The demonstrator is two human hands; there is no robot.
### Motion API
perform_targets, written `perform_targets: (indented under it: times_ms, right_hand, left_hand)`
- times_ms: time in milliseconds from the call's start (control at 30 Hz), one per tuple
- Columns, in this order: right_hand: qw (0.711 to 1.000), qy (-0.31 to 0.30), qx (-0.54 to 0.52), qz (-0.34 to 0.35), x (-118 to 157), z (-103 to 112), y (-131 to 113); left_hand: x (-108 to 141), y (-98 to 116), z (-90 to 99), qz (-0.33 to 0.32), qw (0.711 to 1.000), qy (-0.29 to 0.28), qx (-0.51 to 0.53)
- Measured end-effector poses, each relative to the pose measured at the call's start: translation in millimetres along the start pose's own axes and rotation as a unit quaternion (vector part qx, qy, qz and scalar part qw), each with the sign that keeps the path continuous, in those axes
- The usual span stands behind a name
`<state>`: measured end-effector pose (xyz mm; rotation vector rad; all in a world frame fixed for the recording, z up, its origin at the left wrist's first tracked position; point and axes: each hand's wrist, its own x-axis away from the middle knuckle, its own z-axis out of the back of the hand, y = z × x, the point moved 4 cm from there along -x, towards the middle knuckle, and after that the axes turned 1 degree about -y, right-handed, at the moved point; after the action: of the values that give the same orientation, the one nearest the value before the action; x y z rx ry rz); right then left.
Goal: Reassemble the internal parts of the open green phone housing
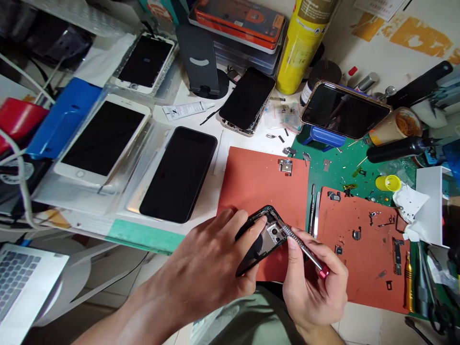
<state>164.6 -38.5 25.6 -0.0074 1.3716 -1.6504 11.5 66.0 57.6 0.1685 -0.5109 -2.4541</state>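
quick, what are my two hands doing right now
Left hand: closed, holding the phone shell.
Right hand: closed, holding the screwdriver by its shaft.

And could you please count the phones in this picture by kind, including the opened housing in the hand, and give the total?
White-rimmed phones: 2
Black-fronted phones lying down: 2
Propped-up phone: 1
Open phone housing in the left hand: 1
Total: 6
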Motion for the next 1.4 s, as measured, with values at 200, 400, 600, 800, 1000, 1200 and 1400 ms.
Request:
perform_targets:
  times_ms: [200, 400, 600, 800, 1000, 1200, 1400]
  right_hand:
    - [1.0, -0.008, -0.011, -0.003, -2.0, -1.0, 0.1]
    - [1.0, -0.008, -0.004, -0.008, -2.6, -1.0, -1.3]
    - [1.0, -0.004, -0.002, -0.011, -4.1, -1.9, -2.4]
    - [1.0, -0.005, 0.002, -0.013, -4.4, -2.5, -2.4]
    - [1.0, -0.014, 0.022, 0.012, -6.9, -0.4, -1.6]
    - [0.995, -0.011, 0.077, 0.061, -7.0, 2.1, -1.7]
    - [0.989, 0.007, 0.103, 0.105, -9.4, -0.6, 0.9]
  left_hand:
    - [1.9, -0.2, -0.7, 0.001, 1.0, -0.004, 0.0]
    - [1.9, -0.1, -2.2, 0.003, 1.0, -0.009, 0.008]
    - [0.2, -0.5, -1.3, 0.014, 1.0, -0.026, 0.01]
    - [0.6, 0.5, -2.5, 0.017, 0.999, -0.03, 0.014]
    - [-0.1, -1.1, -2.5, 0.015, 1.0, -0.019, 0.016]
    - [0.0, 0.2, -2.6, 0.017, 1.0, -0.002, 0.008]
    - [-0.5, 1.9, -2.9, 0.021, 1.0, -0.011, 0.008]
